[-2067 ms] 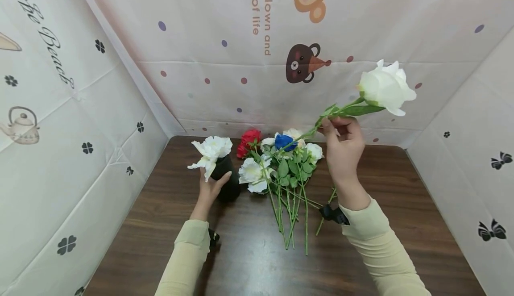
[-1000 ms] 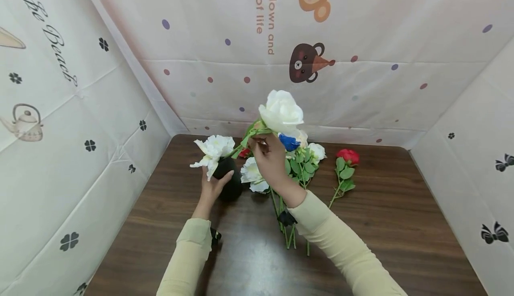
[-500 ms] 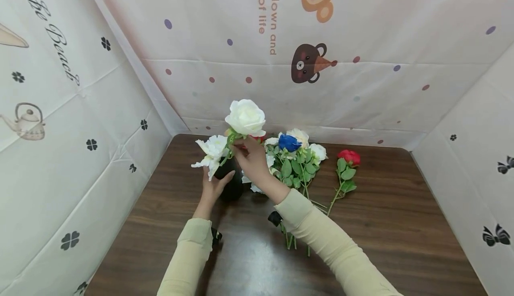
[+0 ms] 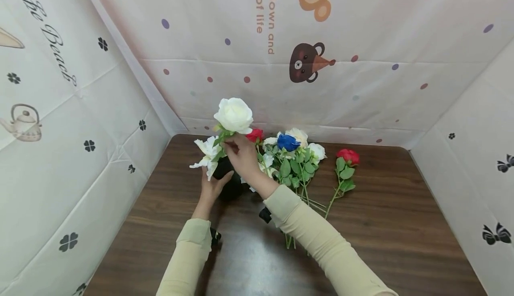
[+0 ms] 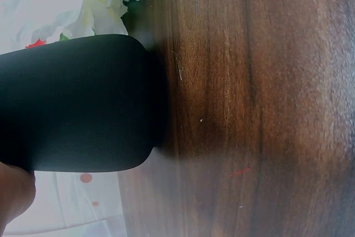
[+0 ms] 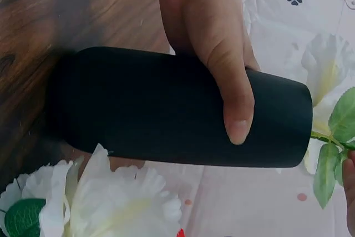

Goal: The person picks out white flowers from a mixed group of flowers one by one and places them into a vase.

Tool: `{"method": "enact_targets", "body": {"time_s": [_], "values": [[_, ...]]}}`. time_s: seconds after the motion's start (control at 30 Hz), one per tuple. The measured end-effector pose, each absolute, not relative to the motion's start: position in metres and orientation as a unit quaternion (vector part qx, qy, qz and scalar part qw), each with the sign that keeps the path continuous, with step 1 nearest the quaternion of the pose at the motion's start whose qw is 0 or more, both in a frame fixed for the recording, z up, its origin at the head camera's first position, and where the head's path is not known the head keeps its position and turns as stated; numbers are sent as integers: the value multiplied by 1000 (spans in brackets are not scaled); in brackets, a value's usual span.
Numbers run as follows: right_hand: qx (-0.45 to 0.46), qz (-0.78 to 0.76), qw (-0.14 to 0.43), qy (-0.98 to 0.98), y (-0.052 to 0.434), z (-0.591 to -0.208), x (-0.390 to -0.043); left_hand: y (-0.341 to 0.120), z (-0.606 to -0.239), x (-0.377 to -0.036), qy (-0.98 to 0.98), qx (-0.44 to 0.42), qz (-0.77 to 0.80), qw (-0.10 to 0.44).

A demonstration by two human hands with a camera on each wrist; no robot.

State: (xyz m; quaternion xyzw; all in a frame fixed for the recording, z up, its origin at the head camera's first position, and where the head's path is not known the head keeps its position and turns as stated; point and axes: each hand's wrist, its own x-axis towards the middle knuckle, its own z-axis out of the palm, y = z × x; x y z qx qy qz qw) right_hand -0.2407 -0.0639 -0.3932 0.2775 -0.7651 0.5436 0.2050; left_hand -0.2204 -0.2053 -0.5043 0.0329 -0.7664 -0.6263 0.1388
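A matte black vase (image 4: pixel 229 181) stands on the brown wooden table (image 4: pixel 381 224) at the back left, with a white flower (image 4: pixel 209 153) in it. My left hand (image 4: pixel 213 188) grips the vase (image 6: pixel 166 109) from the left, thumb across its side. My right hand (image 4: pixel 241 155) pinches the green stem of a white rose (image 4: pixel 234 115) just under the bloom, right above the vase mouth. The stem (image 6: pixel 324 137) enters the vase opening in the right wrist view. The left wrist view shows the vase's body (image 5: pixel 72 104) on the wood.
To the right of the vase lies a bunch of loose flowers: a blue one (image 4: pixel 288 142), white ones (image 4: pixel 315 151) and a red one (image 4: pixel 255 135). A single red rose (image 4: pixel 348 156) lies further right. Patterned fabric walls (image 4: pixel 60 108) enclose the table on three sides.
My right hand carried the white rose from high on the right over to the left, down to the vase mouth. The left hand stayed on the vase.
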Motion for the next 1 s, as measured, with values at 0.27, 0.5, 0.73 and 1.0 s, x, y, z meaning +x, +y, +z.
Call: {"method": "enact_targets", "body": {"time_s": [0.27,0.5,0.73,1.0], "values": [[276,502,174,-800,-64,-406,-237,-205,-505,-220,-779,-27,-603,169],[266,487,169,-815,-64,-412,-237,-203,-503,-220,-788,-23,-589,176],[272,504,157,-805,-47,-423,-237,-203,-505,-221,-785,-12,-594,173],[182,490,120,-844,17,-457,-246,-204,-504,-221,-772,16,-617,153]]}}
